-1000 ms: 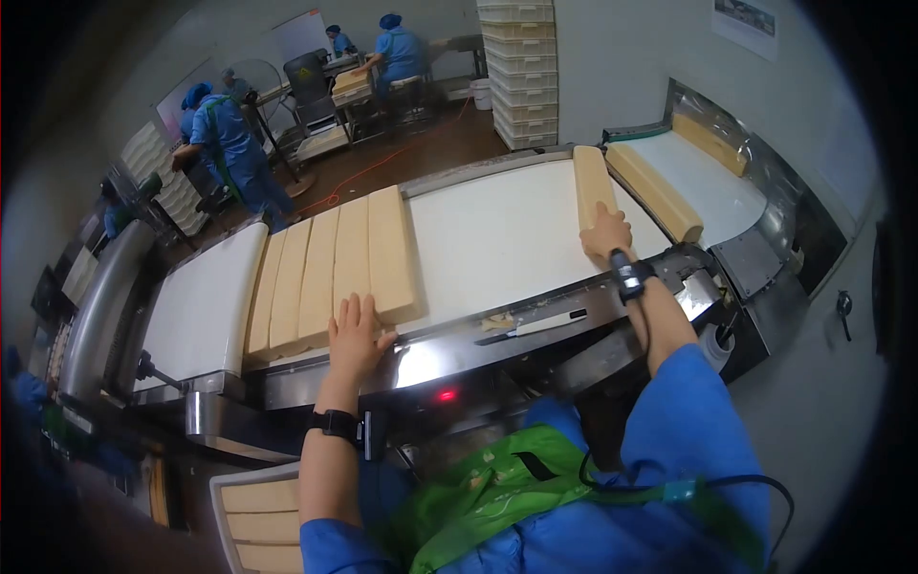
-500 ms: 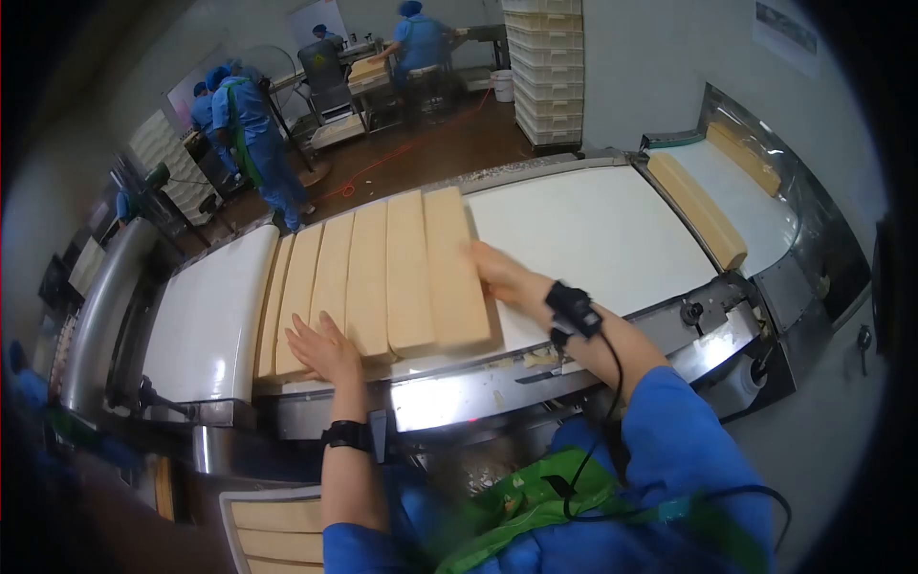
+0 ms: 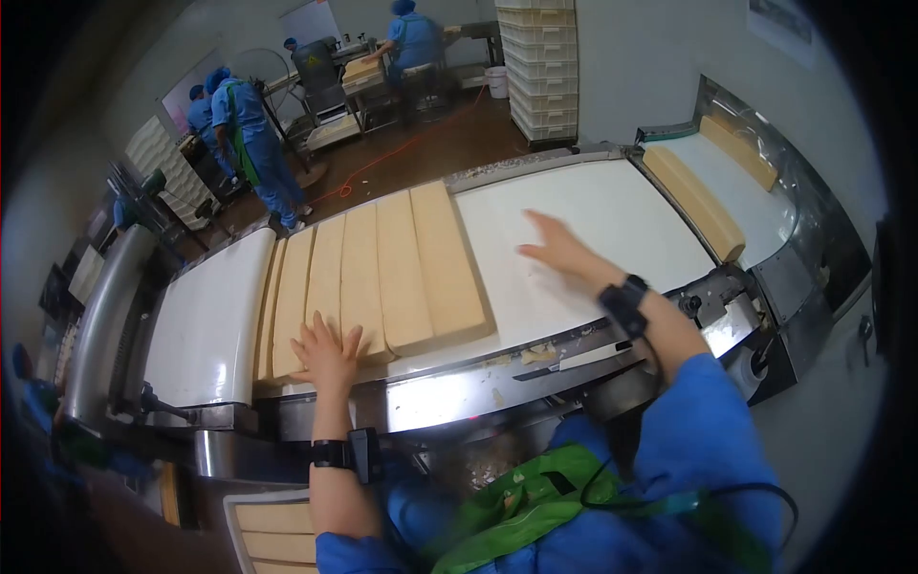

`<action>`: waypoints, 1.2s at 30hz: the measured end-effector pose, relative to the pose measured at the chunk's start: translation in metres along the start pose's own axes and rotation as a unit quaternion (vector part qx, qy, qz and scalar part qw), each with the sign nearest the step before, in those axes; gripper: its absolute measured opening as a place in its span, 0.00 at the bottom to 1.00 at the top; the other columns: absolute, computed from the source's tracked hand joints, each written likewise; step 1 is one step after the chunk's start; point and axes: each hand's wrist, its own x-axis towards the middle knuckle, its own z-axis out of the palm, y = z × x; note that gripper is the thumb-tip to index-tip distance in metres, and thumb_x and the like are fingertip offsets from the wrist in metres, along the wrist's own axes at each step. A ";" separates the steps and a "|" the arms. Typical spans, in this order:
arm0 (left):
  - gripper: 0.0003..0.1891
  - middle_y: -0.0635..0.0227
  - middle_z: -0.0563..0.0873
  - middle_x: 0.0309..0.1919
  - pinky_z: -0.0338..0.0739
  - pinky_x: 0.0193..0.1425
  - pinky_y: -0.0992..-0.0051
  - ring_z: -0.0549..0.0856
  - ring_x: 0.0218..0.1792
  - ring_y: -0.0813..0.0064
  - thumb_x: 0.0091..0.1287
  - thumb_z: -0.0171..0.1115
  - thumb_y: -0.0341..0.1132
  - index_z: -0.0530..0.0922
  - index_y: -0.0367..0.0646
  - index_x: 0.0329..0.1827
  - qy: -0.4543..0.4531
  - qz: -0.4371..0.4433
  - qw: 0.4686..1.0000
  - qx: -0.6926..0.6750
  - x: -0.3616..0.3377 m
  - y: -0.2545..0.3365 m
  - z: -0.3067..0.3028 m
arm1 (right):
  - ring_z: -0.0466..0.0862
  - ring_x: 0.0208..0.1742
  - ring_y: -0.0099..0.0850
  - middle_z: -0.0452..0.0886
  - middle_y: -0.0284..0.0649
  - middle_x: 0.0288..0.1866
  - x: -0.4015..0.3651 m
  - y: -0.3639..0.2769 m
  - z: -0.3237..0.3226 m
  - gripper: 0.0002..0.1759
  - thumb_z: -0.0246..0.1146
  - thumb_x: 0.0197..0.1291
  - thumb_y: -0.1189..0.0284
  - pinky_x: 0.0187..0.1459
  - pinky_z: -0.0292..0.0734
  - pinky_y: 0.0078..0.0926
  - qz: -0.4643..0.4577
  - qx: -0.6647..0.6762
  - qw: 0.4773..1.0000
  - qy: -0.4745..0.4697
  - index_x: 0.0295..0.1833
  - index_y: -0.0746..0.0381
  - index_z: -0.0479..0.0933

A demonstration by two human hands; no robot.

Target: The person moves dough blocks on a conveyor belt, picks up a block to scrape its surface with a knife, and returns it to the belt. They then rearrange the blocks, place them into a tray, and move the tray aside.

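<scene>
Several long, pale-yellow dough-like blocks lie side by side on a white conveyor belt. My left hand has its fingers spread over the near ends of the blocks toward the left of the row, touching them without gripping. Over bare belt to the right of the row, my right hand is empty with thumb and fingers apart. Farther right, a single block rests across the end of the belt, and another block lies on the curved section beyond.
A metal roller housing stands at the left end. A crate of similar blocks sits low at the near left. Stacked white crates stand behind the belt. Several co-workers in blue, one near the belt, are in the background.
My right hand has let go of the row's rightmost block and moved right, over the belt. That block now sits against its neighbour. My left hand stays on the near ends, fingers more spread.
</scene>
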 end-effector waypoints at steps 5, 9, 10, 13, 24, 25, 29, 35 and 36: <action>0.54 0.55 0.52 0.74 0.48 0.64 0.31 0.53 0.73 0.48 0.44 0.74 0.55 0.53 0.54 0.74 0.009 0.236 0.971 0.028 -0.006 -0.016 0.016 | 0.63 0.68 0.53 0.64 0.59 0.65 -0.083 0.096 -0.156 0.44 0.69 0.47 0.56 0.65 0.59 0.51 0.275 -0.264 0.918 0.114 0.67 0.64 0.60; 0.54 0.56 0.54 0.74 0.49 0.68 0.39 0.54 0.73 0.52 0.43 0.73 0.54 0.54 0.52 0.74 -0.050 0.292 0.952 0.082 -0.029 0.019 -0.002 | 0.60 0.69 0.53 0.61 0.57 0.66 -0.134 0.118 -0.250 0.48 0.71 0.45 0.54 0.63 0.61 0.54 0.481 -0.317 0.804 0.149 0.68 0.62 0.58; 0.53 0.56 0.55 0.73 0.48 0.69 0.40 0.54 0.73 0.53 0.43 0.73 0.54 0.55 0.52 0.74 -0.047 0.299 0.949 0.082 -0.028 0.025 0.001 | 0.58 0.70 0.53 0.59 0.57 0.67 -0.142 0.126 -0.262 0.50 0.71 0.44 0.53 0.63 0.61 0.54 0.516 -0.316 0.783 0.143 0.69 0.62 0.57; 0.52 0.57 0.57 0.73 0.48 0.70 0.42 0.55 0.73 0.54 0.43 0.73 0.53 0.56 0.51 0.73 -0.043 0.303 0.948 0.088 -0.026 0.024 0.013 | 0.68 0.63 0.53 0.70 0.58 0.59 -0.161 0.156 -0.271 0.49 0.73 0.39 0.52 0.60 0.68 0.46 0.500 -0.281 0.816 0.067 0.66 0.61 0.62; 0.50 0.57 0.60 0.71 0.51 0.70 0.43 0.58 0.72 0.54 0.46 0.67 0.63 0.59 0.54 0.72 -0.014 0.267 0.959 0.097 -0.021 0.028 0.007 | 0.81 0.49 0.39 0.78 0.44 0.53 -0.113 0.066 -0.226 0.28 0.59 0.57 0.66 0.49 0.77 0.37 0.287 0.305 0.908 0.015 0.63 0.65 0.68; 0.50 0.57 0.60 0.71 0.50 0.70 0.43 0.58 0.72 0.54 0.45 0.67 0.64 0.59 0.53 0.71 -0.021 0.263 0.960 0.093 -0.022 0.030 0.002 | 0.80 0.52 0.38 0.77 0.43 0.55 -0.117 0.054 -0.217 0.27 0.56 0.60 0.64 0.51 0.76 0.39 0.298 0.446 0.844 0.021 0.64 0.64 0.66; 0.50 0.56 0.61 0.70 0.50 0.69 0.42 0.59 0.71 0.52 0.44 0.68 0.63 0.61 0.52 0.70 0.001 0.281 0.959 0.040 -0.019 0.026 0.007 | 0.77 0.57 0.37 0.75 0.42 0.59 -0.089 0.050 -0.146 0.27 0.48 0.68 0.56 0.55 0.74 0.41 0.267 0.638 0.721 -0.048 0.65 0.62 0.64; 0.51 0.56 0.61 0.71 0.54 0.68 0.43 0.58 0.71 0.52 0.44 0.69 0.63 0.60 0.51 0.71 -0.003 0.284 0.957 0.051 -0.021 0.016 0.007 | 0.77 0.55 0.34 0.75 0.47 0.57 0.012 -0.075 0.015 0.23 0.50 0.69 0.66 0.59 0.70 0.31 0.174 0.522 0.805 -0.222 0.65 0.66 0.62; 0.51 0.57 0.61 0.71 0.54 0.68 0.43 0.58 0.71 0.53 0.44 0.69 0.63 0.60 0.52 0.71 -0.007 0.289 0.956 0.049 -0.021 0.014 0.008 | 0.77 0.55 0.33 0.75 0.48 0.58 0.018 -0.098 0.041 0.24 0.52 0.67 0.70 0.58 0.71 0.30 0.159 0.405 0.887 -0.156 0.65 0.67 0.61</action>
